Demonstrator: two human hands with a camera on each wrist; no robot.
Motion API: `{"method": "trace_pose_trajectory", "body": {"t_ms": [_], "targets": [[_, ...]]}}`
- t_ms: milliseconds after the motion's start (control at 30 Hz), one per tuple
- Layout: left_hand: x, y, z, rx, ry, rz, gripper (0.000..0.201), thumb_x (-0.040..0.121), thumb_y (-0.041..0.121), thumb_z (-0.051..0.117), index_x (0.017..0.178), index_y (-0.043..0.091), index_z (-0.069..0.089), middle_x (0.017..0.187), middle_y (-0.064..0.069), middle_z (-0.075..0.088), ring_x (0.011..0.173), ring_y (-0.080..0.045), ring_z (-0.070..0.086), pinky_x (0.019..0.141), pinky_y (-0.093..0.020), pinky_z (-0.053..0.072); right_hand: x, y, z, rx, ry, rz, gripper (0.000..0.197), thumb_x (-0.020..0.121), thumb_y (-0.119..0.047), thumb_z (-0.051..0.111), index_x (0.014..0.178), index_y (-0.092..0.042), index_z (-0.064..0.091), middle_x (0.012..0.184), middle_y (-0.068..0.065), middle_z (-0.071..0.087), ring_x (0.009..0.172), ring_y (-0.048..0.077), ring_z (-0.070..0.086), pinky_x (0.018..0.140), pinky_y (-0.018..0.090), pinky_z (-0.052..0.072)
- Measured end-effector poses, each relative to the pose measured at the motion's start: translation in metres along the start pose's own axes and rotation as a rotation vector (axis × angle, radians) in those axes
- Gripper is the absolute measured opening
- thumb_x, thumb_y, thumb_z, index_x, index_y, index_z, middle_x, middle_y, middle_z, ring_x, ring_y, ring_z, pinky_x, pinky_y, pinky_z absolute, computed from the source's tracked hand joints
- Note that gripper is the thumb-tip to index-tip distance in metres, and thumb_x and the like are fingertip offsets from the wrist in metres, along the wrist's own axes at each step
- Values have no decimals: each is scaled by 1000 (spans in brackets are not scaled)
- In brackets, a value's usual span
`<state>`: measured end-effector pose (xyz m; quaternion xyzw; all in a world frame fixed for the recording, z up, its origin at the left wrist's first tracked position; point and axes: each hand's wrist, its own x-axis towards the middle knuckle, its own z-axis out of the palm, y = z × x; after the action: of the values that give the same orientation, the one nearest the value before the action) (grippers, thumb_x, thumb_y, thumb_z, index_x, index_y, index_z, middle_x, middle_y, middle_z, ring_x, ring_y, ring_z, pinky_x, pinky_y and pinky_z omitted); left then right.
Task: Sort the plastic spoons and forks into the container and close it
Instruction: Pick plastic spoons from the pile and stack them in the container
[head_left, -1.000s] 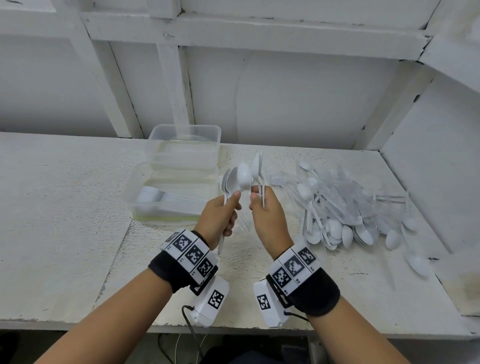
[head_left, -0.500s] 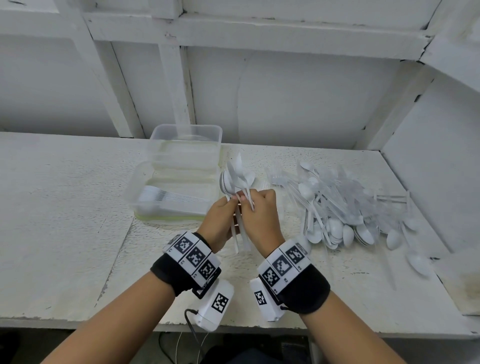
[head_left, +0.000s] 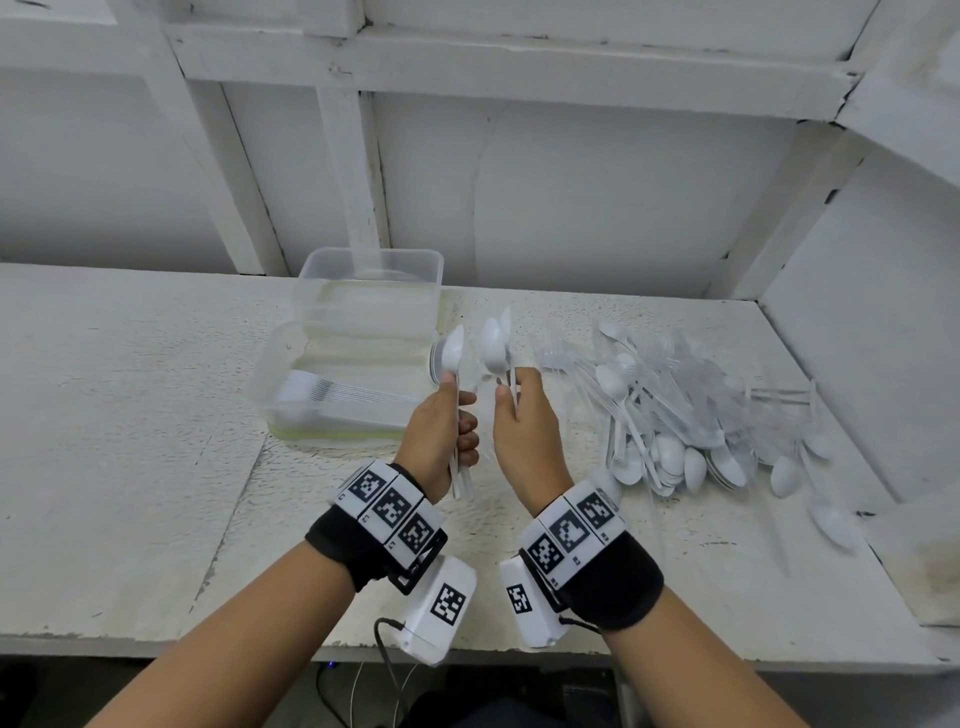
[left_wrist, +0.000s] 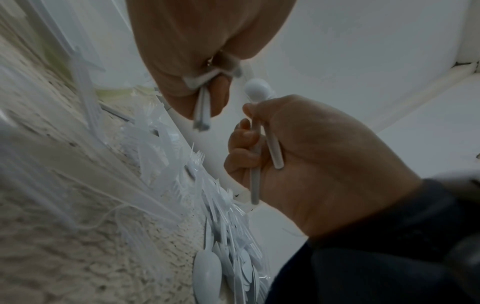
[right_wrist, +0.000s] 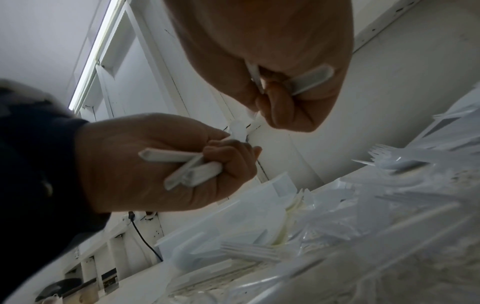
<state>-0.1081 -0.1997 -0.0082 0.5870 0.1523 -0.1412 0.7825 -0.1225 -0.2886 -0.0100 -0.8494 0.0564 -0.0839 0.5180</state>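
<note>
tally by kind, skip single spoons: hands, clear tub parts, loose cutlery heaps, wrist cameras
hands gripping spoons: 2, left hand, right hand
clear tub parts: 2
loose cutlery heap: 1
wrist cameras: 2
total: 7

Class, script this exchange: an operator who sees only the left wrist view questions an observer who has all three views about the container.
Operator: My view shows hands and the cutlery pile. Is the container open?
Observer: Yes, the container stands open on the table, to the left of the spoons that the left hand grips.
Operator: Is anything in it?
Observer: A row of white cutlery lies along its near side; the far part looks bare.
</note>
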Motion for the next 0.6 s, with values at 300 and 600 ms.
{"method": "trace_pose_trajectory", "body": {"t_ms": [300, 600], "targets": [[0, -2, 0, 55, -62, 41, 37, 103, 26, 28, 102, 4, 57, 74, -6, 61, 60, -11, 57, 52, -21, 46, 2, 2, 11, -53, 24, 49, 23, 95, -23, 47, 102, -12, 65, 99, 10, 53, 73, 8, 46, 57, 8, 34], [-2, -2, -6, 102, -109, 45, 32, 102, 19, 29, 90, 13, 58, 76, 0, 65, 66, -4, 63, 60, -21, 49, -1, 1, 14, -135, -79, 45, 27, 96, -26, 45, 97, -10, 67, 100, 0, 36, 106, 24, 46, 93, 37, 44]]}}
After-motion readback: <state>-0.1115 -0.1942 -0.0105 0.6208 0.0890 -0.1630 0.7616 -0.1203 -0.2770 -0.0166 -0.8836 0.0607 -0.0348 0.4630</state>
